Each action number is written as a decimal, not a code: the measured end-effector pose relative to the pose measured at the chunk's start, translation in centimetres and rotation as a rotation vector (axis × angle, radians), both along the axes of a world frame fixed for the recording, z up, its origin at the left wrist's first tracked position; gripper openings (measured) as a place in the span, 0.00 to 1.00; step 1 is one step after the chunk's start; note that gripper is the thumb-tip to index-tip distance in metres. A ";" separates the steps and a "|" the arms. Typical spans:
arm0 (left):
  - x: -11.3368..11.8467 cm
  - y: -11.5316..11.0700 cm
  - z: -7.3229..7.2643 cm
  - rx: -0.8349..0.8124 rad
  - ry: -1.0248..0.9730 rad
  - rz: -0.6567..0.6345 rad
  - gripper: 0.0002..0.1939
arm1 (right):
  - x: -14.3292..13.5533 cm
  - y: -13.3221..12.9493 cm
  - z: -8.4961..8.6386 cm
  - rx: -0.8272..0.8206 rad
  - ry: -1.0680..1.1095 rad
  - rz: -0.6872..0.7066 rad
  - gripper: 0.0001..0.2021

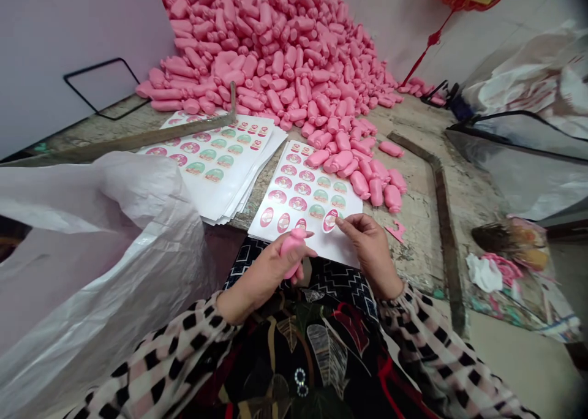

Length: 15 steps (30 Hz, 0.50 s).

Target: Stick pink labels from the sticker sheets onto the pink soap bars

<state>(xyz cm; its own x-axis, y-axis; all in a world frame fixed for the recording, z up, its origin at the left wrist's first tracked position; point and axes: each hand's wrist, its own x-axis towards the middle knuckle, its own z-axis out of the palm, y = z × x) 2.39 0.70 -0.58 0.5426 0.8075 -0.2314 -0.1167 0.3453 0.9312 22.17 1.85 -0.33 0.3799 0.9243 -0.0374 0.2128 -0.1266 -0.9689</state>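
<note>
Leaf-printed dark garment (321, 370), worn by the seated person, lower centre of the frame; checked sleeves (169, 358) to either side.

Left hand (271, 269), one: fingers closed around a pink bottle (292, 252), just below the centre of the frame. Bottle's long axis runs nearly up and down the frame, neck end uppermost.

Right hand (374, 253), one: thumb and forefinger together on the edge of an oval sticker (329, 221), pink-rimmed, printed. Its long axis also stands near upright, tipped slightly to the right. Whether it is wholly free of the backing, I cannot tell.

Relation of note: sticker above and to the right of the held bottle, near but apart from it; the two long axes roughly in line. Of the two hands, the right is nearer the sticker.

Label sheet (340, 250), white, beneath and beyond the hands, with rows of pink and green labels.

Sheet stack (220, 201), left of centre, edges uneven; a metal bar (184, 128) lies across it.

Bottle heap (275, 45), pink, upper centre, spilling onto the label sheet's far corner.

Worktable (418, 223), worn surface, right of centre.

White sack (147, 192), crumpled, at left.
</note>
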 end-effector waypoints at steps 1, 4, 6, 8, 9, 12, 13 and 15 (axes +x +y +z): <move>0.1 0.2 0.4 -0.152 -0.123 0.003 0.27 | -0.3 -0.3 0.5 0.019 -0.012 0.010 0.13; 0.6 0.9 1.0 -0.461 -0.335 0.034 0.31 | -1.7 -1.5 2.1 0.039 -0.012 0.112 0.11; 1.0 1.1 1.0 -0.560 -0.362 0.069 0.29 | -2.7 -2.2 2.7 0.026 0.028 0.198 0.10; 1.4 1.2 1.0 -0.597 -0.365 0.084 0.27 | -3.4 -2.7 2.9 -0.001 0.066 0.256 0.10; 1.5 1.2 1.0 -0.600 -0.366 0.079 0.26 | -3.6 -2.9 2.9 -0.014 0.083 0.278 0.09; 1.7 1.0 0.8 -0.581 -0.374 0.052 0.26 | -3.9 -3.1 2.6 -0.047 0.118 0.314 0.10; 1.7 0.9 0.8 -0.572 -0.376 0.049 0.26 | -3.9 -3.1 2.5 -0.052 0.126 0.316 0.10; 1.7 0.8 0.7 -0.560 -0.373 0.056 0.27 | -3.9 -3.1 2.4 -0.060 0.136 0.314 0.10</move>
